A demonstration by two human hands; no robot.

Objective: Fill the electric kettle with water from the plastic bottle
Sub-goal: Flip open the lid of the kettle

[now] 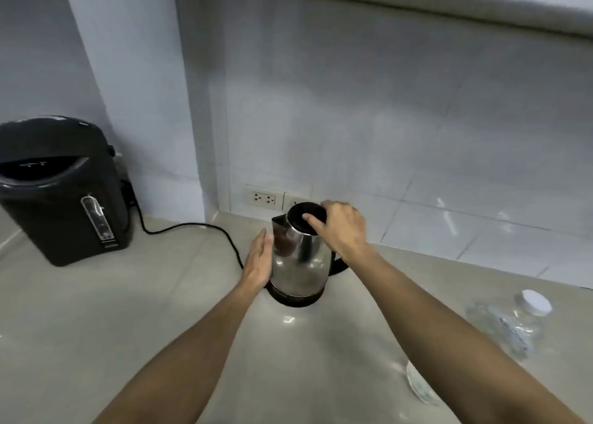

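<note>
A steel electric kettle (300, 260) with a black lid (305, 216) stands on its black base in the middle of the counter. My left hand (260, 258) lies flat against the kettle's left side, fingers straight. My right hand (341, 228) is on top of the kettle, thumb on the lid and fingers over the handle end. A clear plastic bottle (510, 324) with a white cap (535, 301) lies on the counter at the right, partly behind my right forearm.
A black hot-water dispenser (64, 192) stands at the left, and a black cord (192, 228) runs across the counter toward the kettle. Wall sockets (264, 197) sit just behind the kettle. The tiled wall is close behind.
</note>
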